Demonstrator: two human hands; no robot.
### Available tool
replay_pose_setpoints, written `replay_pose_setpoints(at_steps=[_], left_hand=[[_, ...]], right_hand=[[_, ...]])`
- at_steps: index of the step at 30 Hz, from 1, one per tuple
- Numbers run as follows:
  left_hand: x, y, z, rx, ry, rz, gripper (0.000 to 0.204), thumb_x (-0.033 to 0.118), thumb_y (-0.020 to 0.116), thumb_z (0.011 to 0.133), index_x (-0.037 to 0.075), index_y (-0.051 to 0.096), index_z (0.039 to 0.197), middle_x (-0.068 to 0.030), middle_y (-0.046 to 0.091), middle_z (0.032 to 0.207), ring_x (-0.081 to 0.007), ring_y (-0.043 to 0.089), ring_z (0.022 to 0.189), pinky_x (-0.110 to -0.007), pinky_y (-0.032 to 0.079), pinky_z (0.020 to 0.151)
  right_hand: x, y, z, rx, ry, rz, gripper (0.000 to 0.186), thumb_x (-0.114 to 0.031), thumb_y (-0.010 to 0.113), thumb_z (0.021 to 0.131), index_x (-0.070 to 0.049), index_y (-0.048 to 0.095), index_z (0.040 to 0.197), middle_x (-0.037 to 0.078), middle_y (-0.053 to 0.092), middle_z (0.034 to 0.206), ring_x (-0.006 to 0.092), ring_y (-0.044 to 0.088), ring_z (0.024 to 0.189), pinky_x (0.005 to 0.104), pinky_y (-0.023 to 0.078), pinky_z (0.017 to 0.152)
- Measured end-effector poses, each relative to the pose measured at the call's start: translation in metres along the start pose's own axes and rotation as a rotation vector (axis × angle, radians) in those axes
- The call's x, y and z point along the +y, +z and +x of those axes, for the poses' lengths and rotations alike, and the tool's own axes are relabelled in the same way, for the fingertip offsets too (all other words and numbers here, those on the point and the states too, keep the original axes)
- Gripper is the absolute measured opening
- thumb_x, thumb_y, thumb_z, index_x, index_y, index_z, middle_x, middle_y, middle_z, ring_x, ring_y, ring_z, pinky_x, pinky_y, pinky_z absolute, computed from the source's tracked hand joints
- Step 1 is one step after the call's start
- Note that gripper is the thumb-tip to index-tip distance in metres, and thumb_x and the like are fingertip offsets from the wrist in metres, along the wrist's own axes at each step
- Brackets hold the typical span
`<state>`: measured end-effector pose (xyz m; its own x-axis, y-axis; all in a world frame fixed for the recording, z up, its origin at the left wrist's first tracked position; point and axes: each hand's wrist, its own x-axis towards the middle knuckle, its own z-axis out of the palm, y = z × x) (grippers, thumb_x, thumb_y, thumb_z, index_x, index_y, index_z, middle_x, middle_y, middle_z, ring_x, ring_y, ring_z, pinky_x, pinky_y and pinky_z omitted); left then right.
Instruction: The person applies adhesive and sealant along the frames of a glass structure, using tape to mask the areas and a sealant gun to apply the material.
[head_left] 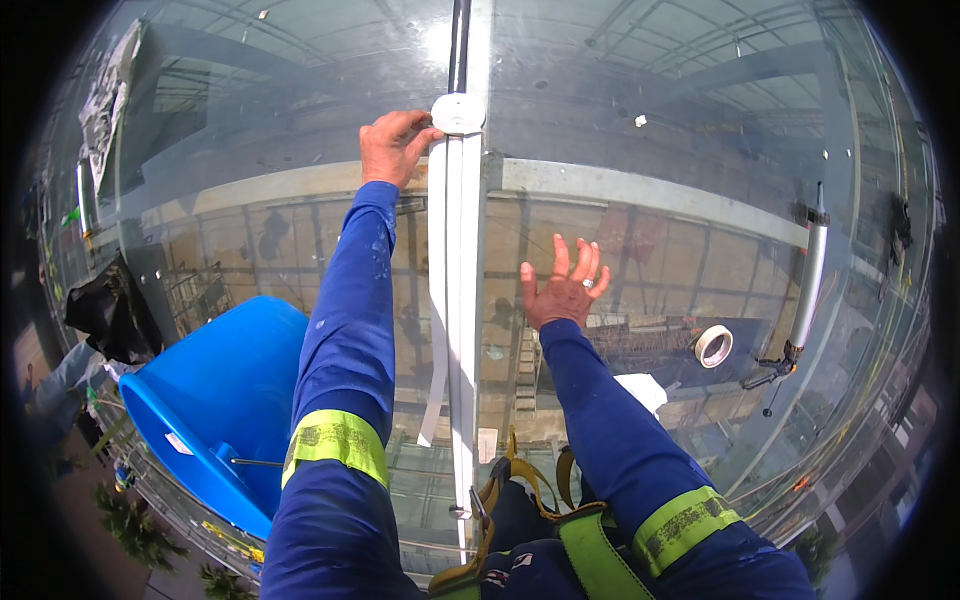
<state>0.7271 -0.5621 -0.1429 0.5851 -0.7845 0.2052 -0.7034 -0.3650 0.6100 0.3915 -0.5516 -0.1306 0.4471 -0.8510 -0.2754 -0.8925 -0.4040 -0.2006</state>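
Observation:
At the upper middle, my left hand [395,148] pinches at the left edge of a round white disc [458,112], where a narrow white strip of tape [438,250] starts. The strip's loose end hangs down towards me, to the left of a long white joint line [462,270] between the glass panels. Past the disc, that joint continues as a dark line [460,50]. My right hand [565,288] has its fingers spread over the glass [640,280] and holds nothing; a ring is on one finger.
A blue bucket [225,390] lies tipped at the left, with a black bag [112,312] beyond it. Right of my right hand are a roll of masking tape [713,346], a white scrap [643,390] and a caulking gun [808,285]. A green harness strap [600,555] crosses my body.

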Motion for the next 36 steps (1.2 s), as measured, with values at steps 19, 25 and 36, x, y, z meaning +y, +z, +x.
replay_pose_setpoints(at_steps=[19,25,36], left_hand=[[0.022,-0.014,-0.094,0.017,-0.052,0.11,0.078,0.047,0.087,0.068,0.016,0.061,0.134,-0.0092,0.054,0.137,-0.03,0.048,0.131,-0.049,0.03,0.113],[0.065,-0.077,-0.312,-0.135,-0.286,0.039,0.085,0.053,0.087,0.067,0.01,0.06,0.135,-0.0158,0.048,0.146,-0.0384,0.041,0.138,-0.056,0.025,0.117],[0.136,-0.137,-0.492,-0.157,-0.59,-0.307,0.052,0.025,0.089,0.072,0.0,0.071,0.114,-0.0188,0.06,0.134,-0.0349,0.057,0.127,-0.042,0.045,0.105]], right_hand=[[-0.002,0.0,-0.007,0.089,-0.018,0.065,0.066,-0.052,0.057,0.093,-0.022,0.04,0.149,0.015,0.029,0.152,0.0326,0.018,0.15,0.0605,0.008,0.119],[-0.001,0.011,-0.009,0.228,-0.075,0.059,0.065,-0.053,0.057,0.092,-0.022,0.042,0.147,0.016,0.032,0.15,0.0339,0.022,0.148,0.0619,0.011,0.118],[0.003,0.016,-0.015,0.332,-0.107,0.115,0.074,-0.058,0.061,0.09,-0.021,0.039,0.15,0.019,0.028,0.15,0.0338,0.018,0.149,0.0659,0.007,0.118]])
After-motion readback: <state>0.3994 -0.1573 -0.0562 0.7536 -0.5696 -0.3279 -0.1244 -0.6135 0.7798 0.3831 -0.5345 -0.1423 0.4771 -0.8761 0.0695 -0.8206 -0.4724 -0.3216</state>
